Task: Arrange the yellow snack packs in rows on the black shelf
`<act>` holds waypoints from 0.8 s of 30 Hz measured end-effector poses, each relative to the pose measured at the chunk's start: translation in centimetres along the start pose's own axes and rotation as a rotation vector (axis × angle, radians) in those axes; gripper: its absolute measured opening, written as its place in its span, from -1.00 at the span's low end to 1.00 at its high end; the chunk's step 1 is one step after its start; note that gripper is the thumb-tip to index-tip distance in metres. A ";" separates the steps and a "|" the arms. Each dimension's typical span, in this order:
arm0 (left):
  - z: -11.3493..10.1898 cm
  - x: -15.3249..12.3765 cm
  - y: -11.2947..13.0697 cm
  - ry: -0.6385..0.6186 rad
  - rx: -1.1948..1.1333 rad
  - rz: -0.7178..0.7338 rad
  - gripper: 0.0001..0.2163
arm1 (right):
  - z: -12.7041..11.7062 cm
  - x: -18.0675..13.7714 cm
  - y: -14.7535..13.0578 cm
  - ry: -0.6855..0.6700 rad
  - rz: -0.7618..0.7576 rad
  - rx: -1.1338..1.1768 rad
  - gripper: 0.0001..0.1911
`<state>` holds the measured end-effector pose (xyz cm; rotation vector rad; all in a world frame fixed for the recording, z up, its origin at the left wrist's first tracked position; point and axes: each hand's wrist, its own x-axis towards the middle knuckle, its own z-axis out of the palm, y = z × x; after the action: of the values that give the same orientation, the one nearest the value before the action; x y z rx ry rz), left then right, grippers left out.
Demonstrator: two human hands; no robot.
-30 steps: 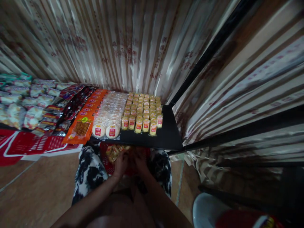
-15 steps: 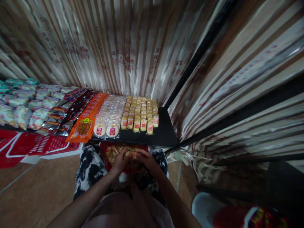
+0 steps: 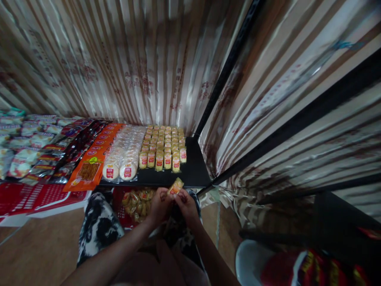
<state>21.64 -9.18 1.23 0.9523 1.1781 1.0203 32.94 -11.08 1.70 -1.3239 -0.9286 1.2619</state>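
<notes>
Between both hands, just in front of the shelf edge, is a small yellow wrapped snack with a red label. My left hand is closed on its left side. The fingers of my right hand pinch its lower right side. Below, a red basket between my knees holds many more yellow wrapped snacks. On the black shelf, similar yellow packets stand in rows behind the hands.
Left of the yellow rows lie round white crackers in clear wrap, orange snack bags and dark shiny packets. Black posts rise at the right before striped curtains. A white stool stands at lower right.
My hands have come up out of the basket with a yellow snack and now hold it near the shelf edge. The view has shifted a little to the right.
</notes>
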 end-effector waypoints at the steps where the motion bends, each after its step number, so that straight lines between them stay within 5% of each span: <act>1: 0.5 0.1 0.1 -0.026 0.016 0.011 -0.77 | -0.2 0.0 -0.1 0.024 -0.016 -0.039 -0.65; 4: 1.6 0.7 0.3 -0.058 0.163 0.068 -0.81 | -1.2 0.6 -0.6 0.099 -0.041 -0.142 -0.66; 9: 2.8 1.6 1.3 0.089 0.440 0.231 -0.72 | -3.8 3.5 -1.3 0.211 -0.099 -0.303 -0.54; 16: 5.8 3.2 2.6 -0.103 0.308 0.253 -0.65 | -6.1 8.7 -1.9 0.267 -0.241 -0.675 -0.55; 24: 8.0 6.2 2.1 -0.083 0.270 0.141 -0.61 | -5.7 11.9 -2.4 0.268 -0.275 -0.857 -0.58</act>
<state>29.84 -3.07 2.75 1.2940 1.2116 0.9367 40.54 -0.08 1.43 -1.8688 -1.4696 0.4369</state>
